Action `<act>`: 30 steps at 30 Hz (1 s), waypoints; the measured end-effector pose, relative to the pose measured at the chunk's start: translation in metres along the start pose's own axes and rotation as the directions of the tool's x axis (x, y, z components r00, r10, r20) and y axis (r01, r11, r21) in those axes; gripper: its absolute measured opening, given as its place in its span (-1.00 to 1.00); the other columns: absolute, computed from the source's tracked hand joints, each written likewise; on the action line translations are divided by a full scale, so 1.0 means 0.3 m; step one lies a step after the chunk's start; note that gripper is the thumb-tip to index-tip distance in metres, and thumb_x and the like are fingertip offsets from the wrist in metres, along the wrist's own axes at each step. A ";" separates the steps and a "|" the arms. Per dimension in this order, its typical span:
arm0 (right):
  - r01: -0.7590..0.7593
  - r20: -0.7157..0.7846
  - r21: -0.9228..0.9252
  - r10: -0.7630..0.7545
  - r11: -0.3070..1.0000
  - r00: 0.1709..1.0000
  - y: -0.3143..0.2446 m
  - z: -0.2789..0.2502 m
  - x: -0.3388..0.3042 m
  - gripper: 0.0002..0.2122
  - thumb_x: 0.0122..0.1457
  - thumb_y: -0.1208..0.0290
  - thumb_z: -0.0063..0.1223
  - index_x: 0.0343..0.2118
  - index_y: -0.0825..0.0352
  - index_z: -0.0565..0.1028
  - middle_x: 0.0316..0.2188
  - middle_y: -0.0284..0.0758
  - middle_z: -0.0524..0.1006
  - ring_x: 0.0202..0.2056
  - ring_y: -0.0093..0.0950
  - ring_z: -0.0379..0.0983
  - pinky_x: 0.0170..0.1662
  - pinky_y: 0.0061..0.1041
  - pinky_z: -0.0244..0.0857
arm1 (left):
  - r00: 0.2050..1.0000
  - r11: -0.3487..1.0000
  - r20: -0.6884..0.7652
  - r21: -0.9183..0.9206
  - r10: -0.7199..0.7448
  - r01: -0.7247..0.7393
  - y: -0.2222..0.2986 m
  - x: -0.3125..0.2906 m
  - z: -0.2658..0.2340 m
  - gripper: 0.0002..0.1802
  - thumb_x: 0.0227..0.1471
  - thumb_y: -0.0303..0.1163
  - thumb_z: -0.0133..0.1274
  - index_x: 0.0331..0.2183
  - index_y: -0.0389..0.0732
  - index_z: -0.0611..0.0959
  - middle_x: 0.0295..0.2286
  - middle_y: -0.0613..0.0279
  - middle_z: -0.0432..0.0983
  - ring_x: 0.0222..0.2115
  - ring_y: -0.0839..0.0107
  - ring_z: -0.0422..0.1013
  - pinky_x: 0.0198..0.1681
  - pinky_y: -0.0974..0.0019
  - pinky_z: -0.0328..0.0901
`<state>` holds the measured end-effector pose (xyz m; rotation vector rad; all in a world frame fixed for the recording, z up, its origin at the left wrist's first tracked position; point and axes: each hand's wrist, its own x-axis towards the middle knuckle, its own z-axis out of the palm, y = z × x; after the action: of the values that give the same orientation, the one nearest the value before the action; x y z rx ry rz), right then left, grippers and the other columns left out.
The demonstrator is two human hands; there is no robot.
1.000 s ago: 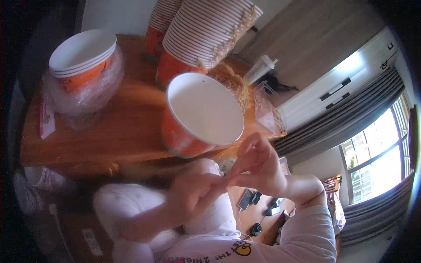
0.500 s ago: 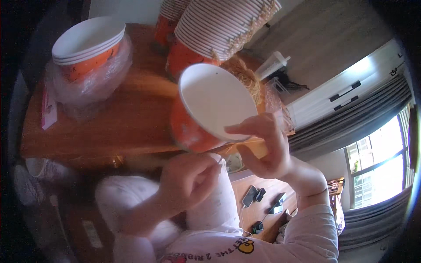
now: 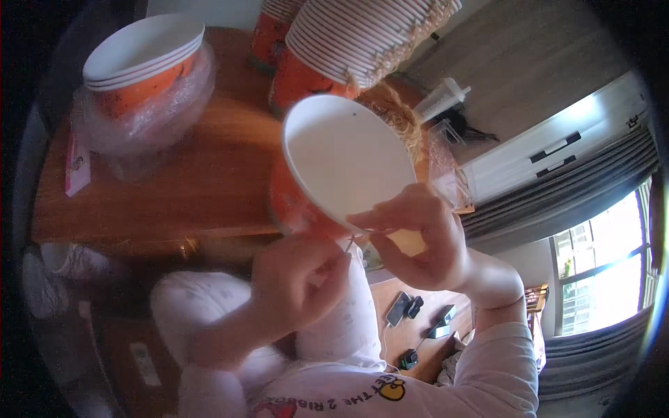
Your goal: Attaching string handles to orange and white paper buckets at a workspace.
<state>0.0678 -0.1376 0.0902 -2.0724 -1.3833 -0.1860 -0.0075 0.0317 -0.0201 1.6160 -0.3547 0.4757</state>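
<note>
An orange paper bucket (image 3: pixel 341 160) with a white inside leans toward me at the table's front edge. A small dark spot, perhaps a hole, shows near its far rim. My right hand (image 3: pixel 425 237) is at its near rim, index finger inside and thumb just outside, closed about the edge. Below that rim my left hand (image 3: pixel 300 275) is closed in a pinch. A thin, short piece sticks up from its fingertips and nearly meets the right thumb; its kind is too small to tell.
Behind stands a tall stack of orange buckets (image 3: pixel 362 42) with tan strands along their rims. More tan strands (image 3: pixel 394 115) lie beside it. At the far left, nested buckets (image 3: pixel 146 70) sit in clear plastic wrap on the wooden table (image 3: pixel 209 167). A translucent cup (image 3: pixel 442 97) lies at the back right.
My right thumb and index finger have come together at the bucket's near rim. My left hand has shifted slightly up against the bucket, still pinching.
</note>
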 end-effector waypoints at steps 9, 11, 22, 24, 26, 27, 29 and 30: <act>0.022 0.056 0.050 -0.024 0.998 0.998 -0.013 0.003 0.008 -0.62 -0.03 0.71 0.12 -0.10 0.34 0.41 -0.20 -0.33 0.57 -0.23 -0.43 0.47 -0.30 -0.55 0.44 | 0.999 0.999 -0.040 0.028 0.023 -0.022 0.006 0.005 -0.004 -0.91 -0.07 -0.43 0.11 -0.49 -0.24 0.60 -0.62 0.11 0.48 -0.60 0.18 0.44 -0.50 0.20 0.31; 0.013 0.092 0.058 -0.018 0.998 0.996 -0.016 0.001 0.013 -0.61 -0.02 0.71 0.10 -0.08 0.35 0.39 -0.18 -0.30 0.56 -0.20 -0.41 0.48 -0.29 -0.55 0.44 | 0.996 1.000 -0.081 -0.001 0.020 -0.021 0.002 0.003 0.003 -0.91 -0.06 -0.43 0.13 -0.47 -0.25 0.61 -0.62 0.10 0.48 -0.60 0.18 0.45 -0.51 0.20 0.31; -0.207 0.237 0.279 0.142 0.938 0.961 -0.033 -0.010 0.072 -0.69 0.14 0.71 -0.08 -0.04 0.39 0.30 -0.18 -0.20 0.50 -0.15 -0.41 0.51 -0.14 -0.50 0.40 | 0.993 1.000 -0.118 0.000 -0.012 0.013 -0.010 0.004 0.022 -0.90 -0.02 -0.40 0.15 -0.45 -0.23 0.63 -0.62 0.10 0.50 -0.63 0.21 0.46 -0.55 0.22 0.32; -0.309 0.302 0.306 0.216 0.900 0.929 -0.037 -0.028 0.086 -0.69 0.14 0.70 -0.07 -0.04 0.39 0.30 -0.20 -0.21 0.51 -0.15 -0.43 0.51 -0.14 -0.51 0.40 | 0.993 1.000 -0.114 0.022 -0.006 0.008 -0.013 0.004 0.025 -0.89 -0.01 -0.40 0.16 -0.45 -0.24 0.63 -0.63 0.10 0.50 -0.63 0.21 0.46 -0.55 0.22 0.32; -0.407 0.368 0.327 0.282 0.853 0.886 -0.027 -0.035 0.100 -0.69 0.15 0.69 -0.05 -0.04 0.39 0.30 -0.23 -0.23 0.51 -0.16 -0.46 0.51 -0.15 -0.52 0.40 | 0.991 0.999 -0.133 0.042 0.015 -0.009 -0.020 -0.002 0.028 -0.88 -0.02 -0.38 0.17 -0.45 -0.23 0.64 -0.62 0.10 0.50 -0.63 0.21 0.46 -0.55 0.22 0.32; -0.404 0.395 0.341 0.261 0.849 0.881 -0.014 -0.038 0.104 -0.69 0.15 0.67 -0.02 -0.03 0.39 0.29 -0.24 -0.24 0.51 -0.17 -0.48 0.51 -0.15 -0.53 0.40 | 0.991 0.999 -0.133 0.041 0.017 -0.012 -0.020 -0.003 0.029 -0.88 -0.02 -0.38 0.17 -0.45 -0.23 0.64 -0.62 0.10 0.50 -0.63 0.21 0.46 -0.55 0.22 0.32; -0.401 0.420 0.353 0.240 0.845 0.875 0.003 -0.045 0.112 -0.68 0.14 0.66 0.00 -0.03 0.39 0.29 -0.25 -0.24 0.52 -0.19 -0.50 0.51 -0.16 -0.54 0.40 | 0.991 0.998 -0.136 0.062 0.009 0.000 -0.018 -0.004 0.029 -0.88 -0.02 -0.37 0.19 -0.44 -0.22 0.64 -0.62 0.12 0.51 -0.62 0.24 0.47 -0.54 0.24 0.33; -0.420 0.429 0.349 0.255 0.838 0.867 0.011 -0.048 0.115 -0.67 0.14 0.66 0.01 -0.03 0.39 0.29 -0.27 -0.25 0.52 -0.21 -0.51 0.52 -0.16 -0.54 0.40 | 0.991 0.998 -0.135 0.060 0.011 -0.003 -0.014 -0.001 0.029 -0.88 -0.02 -0.37 0.19 -0.44 -0.22 0.64 -0.62 0.12 0.51 -0.62 0.24 0.47 -0.54 0.24 0.33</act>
<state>0.0891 -0.1197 0.1154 -1.9801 -1.0876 0.6432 -0.0049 0.0235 -0.0245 1.6310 -0.2462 0.6029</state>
